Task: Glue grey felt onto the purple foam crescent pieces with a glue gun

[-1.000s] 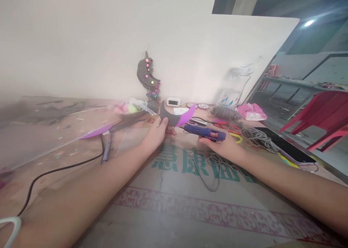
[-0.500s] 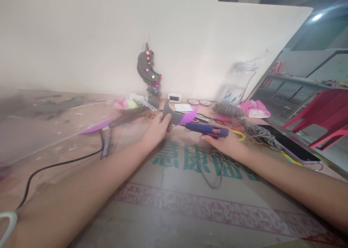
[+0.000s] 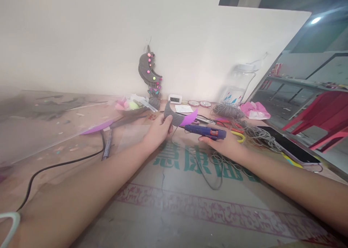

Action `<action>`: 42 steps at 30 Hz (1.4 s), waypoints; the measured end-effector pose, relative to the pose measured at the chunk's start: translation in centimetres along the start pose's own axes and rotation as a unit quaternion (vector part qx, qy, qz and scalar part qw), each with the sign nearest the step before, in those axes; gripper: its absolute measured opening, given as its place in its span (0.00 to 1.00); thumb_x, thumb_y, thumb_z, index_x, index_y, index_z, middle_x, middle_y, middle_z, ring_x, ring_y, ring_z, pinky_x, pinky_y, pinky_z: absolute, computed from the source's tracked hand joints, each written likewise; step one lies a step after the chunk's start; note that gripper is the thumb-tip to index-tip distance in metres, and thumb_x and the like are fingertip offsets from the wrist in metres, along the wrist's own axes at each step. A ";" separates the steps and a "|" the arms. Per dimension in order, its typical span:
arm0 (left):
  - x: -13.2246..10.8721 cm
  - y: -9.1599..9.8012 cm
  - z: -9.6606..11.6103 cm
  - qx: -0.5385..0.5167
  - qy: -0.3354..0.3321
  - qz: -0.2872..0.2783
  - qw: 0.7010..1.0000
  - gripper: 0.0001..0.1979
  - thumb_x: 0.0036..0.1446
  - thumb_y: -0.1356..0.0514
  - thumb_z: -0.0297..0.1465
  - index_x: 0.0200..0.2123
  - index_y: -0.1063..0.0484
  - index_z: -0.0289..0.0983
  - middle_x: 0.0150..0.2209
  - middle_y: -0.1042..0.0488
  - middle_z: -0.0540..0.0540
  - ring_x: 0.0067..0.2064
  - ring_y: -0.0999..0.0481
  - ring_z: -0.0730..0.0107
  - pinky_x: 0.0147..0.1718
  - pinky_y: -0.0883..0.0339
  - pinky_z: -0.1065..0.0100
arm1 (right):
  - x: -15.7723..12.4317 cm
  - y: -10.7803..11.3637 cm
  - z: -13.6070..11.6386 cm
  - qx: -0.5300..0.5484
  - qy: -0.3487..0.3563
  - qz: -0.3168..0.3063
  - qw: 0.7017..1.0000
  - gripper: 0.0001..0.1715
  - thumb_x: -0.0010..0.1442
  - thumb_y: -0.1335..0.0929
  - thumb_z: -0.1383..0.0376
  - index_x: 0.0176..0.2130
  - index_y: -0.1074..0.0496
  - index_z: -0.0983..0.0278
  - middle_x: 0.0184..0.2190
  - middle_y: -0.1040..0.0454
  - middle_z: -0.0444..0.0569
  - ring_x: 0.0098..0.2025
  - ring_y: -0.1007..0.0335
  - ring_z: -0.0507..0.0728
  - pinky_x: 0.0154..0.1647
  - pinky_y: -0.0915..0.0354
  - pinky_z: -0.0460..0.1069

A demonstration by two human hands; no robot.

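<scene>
Between thumb and fingers, my left hand (image 3: 160, 127) grips a purple crescent (image 3: 189, 117) whose near part is wrapped in grey yarn (image 3: 174, 117). My right hand (image 3: 219, 143) is closed around a dark blue glue gun (image 3: 204, 131), its nozzle end pointing left, just below the crescent's bare purple tip. I cannot tell whether the nozzle touches the crescent. A strand of yarn (image 3: 208, 183) hangs down from the crescent and loops over the printed sheet toward a tangle on the right.
A finished-looking grey moon with pompoms (image 3: 148, 68) stands against the wall. Behind my hands are a small white clock (image 3: 174, 99), tape rolls (image 3: 205, 104) and a clear bottle (image 3: 237, 85). A phone (image 3: 293, 144) lies right, scissors (image 3: 239, 135) near my right hand, a black cable (image 3: 54, 164) left.
My right hand and the glue gun have shifted slightly left. The view has tilted a little; both hands keep their holds.
</scene>
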State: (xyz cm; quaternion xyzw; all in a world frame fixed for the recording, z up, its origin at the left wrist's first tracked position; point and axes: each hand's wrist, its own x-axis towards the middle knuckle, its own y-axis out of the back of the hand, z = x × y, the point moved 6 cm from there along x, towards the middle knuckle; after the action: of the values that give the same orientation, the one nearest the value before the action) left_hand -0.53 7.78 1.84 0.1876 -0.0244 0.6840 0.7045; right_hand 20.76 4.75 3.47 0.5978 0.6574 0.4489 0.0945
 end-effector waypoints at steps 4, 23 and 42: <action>0.0 0.0 0.2 -0.002 -0.011 -0.001 1.000 0.15 0.58 0.50 0.42 0.24 0.40 0.38 0.18 0.36 0.53 0.19 0.40 0.77 0.20 0.48 0.73 | 0.0 -0.1 0.1 -0.011 0.010 -0.004 1.000 0.20 0.50 0.31 0.48 0.31 0.32 0.63 0.23 0.31 0.43 0.25 0.35 0.53 0.24 0.39 0.47; -0.4 -0.1 0.6 -0.043 0.062 -0.020 0.997 0.20 0.57 0.50 0.42 0.17 0.42 0.38 0.14 0.40 0.52 0.17 0.44 0.76 0.19 0.53 0.69 | -0.6 0.5 -0.8 0.011 0.003 -0.005 1.000 0.15 0.51 0.31 0.52 0.29 0.32 0.61 0.23 0.31 0.44 0.27 0.33 0.55 0.26 0.35 0.48; -0.5 0.2 0.5 -0.005 0.029 -0.002 1.000 0.20 0.58 0.50 0.44 0.20 0.40 0.37 0.18 0.38 0.52 0.19 0.42 0.76 0.20 0.49 0.71 | -0.6 0.3 -0.7 0.032 -0.010 0.011 0.999 0.18 0.50 0.30 0.50 0.33 0.30 0.60 0.26 0.27 0.45 0.29 0.30 0.57 0.28 0.33 0.49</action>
State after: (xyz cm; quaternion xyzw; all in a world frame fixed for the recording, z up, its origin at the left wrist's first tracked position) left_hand -0.62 7.19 2.25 0.1640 -0.0070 0.6875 0.7074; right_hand 20.72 3.83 3.86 0.6123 0.6641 0.4221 0.0771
